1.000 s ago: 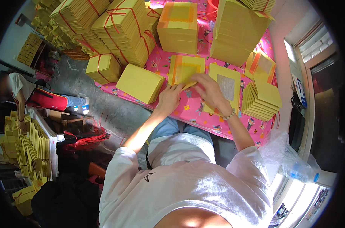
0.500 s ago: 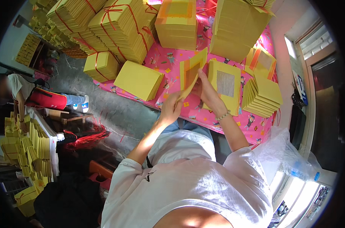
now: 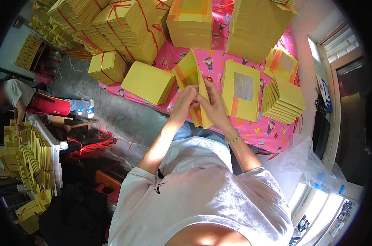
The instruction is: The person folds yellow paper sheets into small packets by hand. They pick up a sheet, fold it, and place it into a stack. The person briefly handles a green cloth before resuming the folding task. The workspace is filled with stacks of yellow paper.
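Between my hands a yellow joss paper sheet [image 3: 188, 65] with an orange band stands folded upright, like a half-open booklet. My left hand [image 3: 184, 105] grips its left side, fingers curled at the fold. My right hand [image 3: 214, 108] presses the right side, its thumb close to the left fingers; a beaded bracelet is on that wrist. Just right of it lies a flat pile of joss paper [image 3: 243, 88] with a silver patch on top. Farther right, a fanned stack of folded yellow paper [image 3: 282, 102] leans; another folded stack [image 3: 147, 82] lies left of my hands.
Tall yellow paper bundles [image 3: 128, 30] tied with red ribbon rise at the back of the pink patterned tablecloth [image 3: 208, 61]. A clear plastic bag [image 3: 302, 164] hangs right. At far left another person [image 3: 20, 96] bends over a table of yellow paper; red strips [image 3: 93, 143] lie nearby.
The folded paper has swung left and stands more upright. My right hand has moved down and left, closer to my left hand.
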`<state>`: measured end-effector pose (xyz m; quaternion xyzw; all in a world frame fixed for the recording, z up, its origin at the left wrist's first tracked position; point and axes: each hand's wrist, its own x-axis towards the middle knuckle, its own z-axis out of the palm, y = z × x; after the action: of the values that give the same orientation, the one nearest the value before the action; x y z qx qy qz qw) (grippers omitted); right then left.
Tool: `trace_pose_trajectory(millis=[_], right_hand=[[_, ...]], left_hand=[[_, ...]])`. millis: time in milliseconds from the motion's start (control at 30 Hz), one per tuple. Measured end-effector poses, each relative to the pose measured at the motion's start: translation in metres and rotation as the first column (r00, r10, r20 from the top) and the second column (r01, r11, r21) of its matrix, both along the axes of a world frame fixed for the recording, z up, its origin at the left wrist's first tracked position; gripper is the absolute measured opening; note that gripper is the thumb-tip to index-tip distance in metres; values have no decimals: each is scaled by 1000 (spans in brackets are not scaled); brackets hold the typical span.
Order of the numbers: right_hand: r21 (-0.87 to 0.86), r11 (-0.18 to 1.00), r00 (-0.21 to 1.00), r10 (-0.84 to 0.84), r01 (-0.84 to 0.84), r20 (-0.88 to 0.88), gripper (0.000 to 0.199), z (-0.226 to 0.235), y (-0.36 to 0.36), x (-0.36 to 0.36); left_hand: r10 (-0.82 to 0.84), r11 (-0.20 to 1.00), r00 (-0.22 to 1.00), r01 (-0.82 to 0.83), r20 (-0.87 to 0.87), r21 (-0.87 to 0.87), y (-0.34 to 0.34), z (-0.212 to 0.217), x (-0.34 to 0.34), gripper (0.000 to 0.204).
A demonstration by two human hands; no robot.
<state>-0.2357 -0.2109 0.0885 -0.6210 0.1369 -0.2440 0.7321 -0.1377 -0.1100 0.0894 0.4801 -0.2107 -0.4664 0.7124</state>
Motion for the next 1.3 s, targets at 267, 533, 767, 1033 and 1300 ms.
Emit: trace_pose_trajectory(millis=[267, 533, 767, 1033, 1300], right_hand=[[-115, 991, 997, -58, 62, 42, 60, 12, 14, -14], [-118, 991, 996, -53, 60, 68, 59, 46, 22, -26], [46, 999, 999, -1, -2, 47, 55, 54, 25, -35], [16, 1000, 998, -5, 4, 61, 54, 58, 29, -40], [25, 1000, 997, -5, 3, 75, 54, 60, 30, -40]], left_hand=[[-15, 999, 999, 13, -37, -52, 5, 7, -4, 18], [-51, 998, 993, 48, -103, -27, 12, 42, -10, 18], [11, 1000, 997, -10, 73, -16, 10, 67, -20, 12], [51, 999, 993, -49, 106, -21, 8, 75, -28, 10], [64, 998, 993, -60, 102, -37, 9, 78, -29, 10]])
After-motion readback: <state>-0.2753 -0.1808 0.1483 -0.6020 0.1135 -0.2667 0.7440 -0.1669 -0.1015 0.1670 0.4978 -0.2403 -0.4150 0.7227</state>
